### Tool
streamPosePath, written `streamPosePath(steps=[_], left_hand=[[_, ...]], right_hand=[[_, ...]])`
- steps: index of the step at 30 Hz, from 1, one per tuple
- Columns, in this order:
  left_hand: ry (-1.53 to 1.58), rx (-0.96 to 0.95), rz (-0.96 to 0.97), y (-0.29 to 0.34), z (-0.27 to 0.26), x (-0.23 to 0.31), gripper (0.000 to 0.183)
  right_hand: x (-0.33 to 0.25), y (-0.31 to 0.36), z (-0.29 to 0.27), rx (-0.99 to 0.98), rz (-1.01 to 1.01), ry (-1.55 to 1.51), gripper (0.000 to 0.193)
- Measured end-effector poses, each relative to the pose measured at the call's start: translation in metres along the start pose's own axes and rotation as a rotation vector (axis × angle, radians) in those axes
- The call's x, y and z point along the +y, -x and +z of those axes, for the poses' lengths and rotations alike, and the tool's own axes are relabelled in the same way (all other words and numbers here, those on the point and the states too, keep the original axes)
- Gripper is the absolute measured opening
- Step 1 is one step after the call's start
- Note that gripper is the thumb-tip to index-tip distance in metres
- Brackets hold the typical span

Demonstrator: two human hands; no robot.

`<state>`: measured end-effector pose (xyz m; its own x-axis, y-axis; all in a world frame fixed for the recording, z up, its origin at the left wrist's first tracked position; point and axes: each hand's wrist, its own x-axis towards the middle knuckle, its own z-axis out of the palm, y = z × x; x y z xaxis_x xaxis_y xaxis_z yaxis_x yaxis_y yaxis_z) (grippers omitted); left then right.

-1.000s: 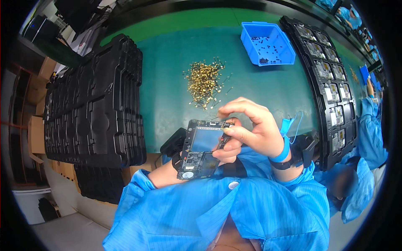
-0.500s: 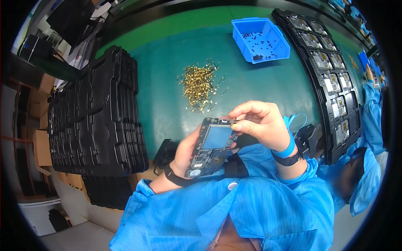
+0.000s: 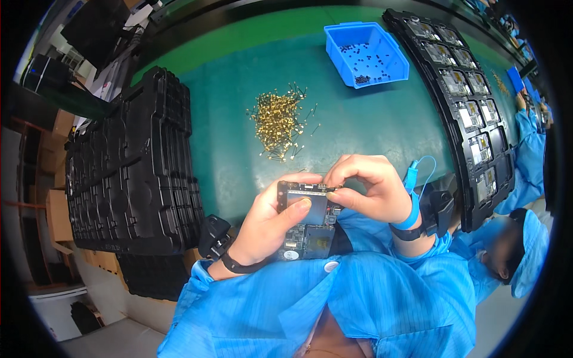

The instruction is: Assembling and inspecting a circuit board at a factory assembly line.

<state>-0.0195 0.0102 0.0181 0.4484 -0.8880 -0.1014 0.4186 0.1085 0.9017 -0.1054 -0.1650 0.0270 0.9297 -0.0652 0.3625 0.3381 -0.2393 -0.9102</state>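
Note:
My left hand (image 3: 259, 227) grips an opened phone-like device (image 3: 316, 241) with a bare circuit board, its thumb lying over a blue-grey rectangular panel (image 3: 316, 207) on it. The device is tilted in front of my chest. At its upper right corner my right hand (image 3: 377, 186) pinches with thumb and forefinger; whatever sits between those fingertips is too small to make out. Beyond the hands, a loose pile of small gold-tipped parts with short dark leads (image 3: 277, 122) lies on the green mat (image 3: 227, 149).
A blue bin (image 3: 338, 62) with small black pieces stands at the back. To the right runs a black tray (image 3: 504, 170) holding several similar boards. Stacked black trays (image 3: 134, 179) rise on the left. A blue strap with a cord (image 3: 412, 173) circles my right wrist. A co-worker (image 3: 528, 253) is at far right.
My left thumb has come over onto the panel, and the device has turned more upright and shifted slightly. The right hand stays pinched at its upper right corner.

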Motion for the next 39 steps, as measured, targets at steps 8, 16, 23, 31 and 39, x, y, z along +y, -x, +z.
streamPosePath(steps=[8, 16, 23, 31, 39], left_hand=[[-0.026, 0.012, 0.012, 0.001, 0.001, 0.0, 0.033], [-0.082, 0.044, 0.059, 0.004, 0.0, -0.003, 0.034], [-0.153, 0.043, 0.12, 0.005, 0.0, -0.003, 0.033], [-0.1, -0.082, -0.091, 0.009, 0.001, 0.01, 0.035], [0.211, -0.132, -0.132, 0.004, 0.008, -0.003, 0.042]], right_hand=[[-0.009, -0.007, -0.005, -0.084, -0.192, 0.373, 0.018], [-0.011, -0.004, 0.006, -0.026, -0.235, 0.502, 0.024], [-0.008, 0.008, 0.01, 0.0, -0.281, 0.721, 0.033], [0.007, 0.035, 0.025, 0.251, -0.34, 0.726, 0.04], [0.014, 0.039, 0.03, 0.345, -0.338, 0.701, 0.039]])
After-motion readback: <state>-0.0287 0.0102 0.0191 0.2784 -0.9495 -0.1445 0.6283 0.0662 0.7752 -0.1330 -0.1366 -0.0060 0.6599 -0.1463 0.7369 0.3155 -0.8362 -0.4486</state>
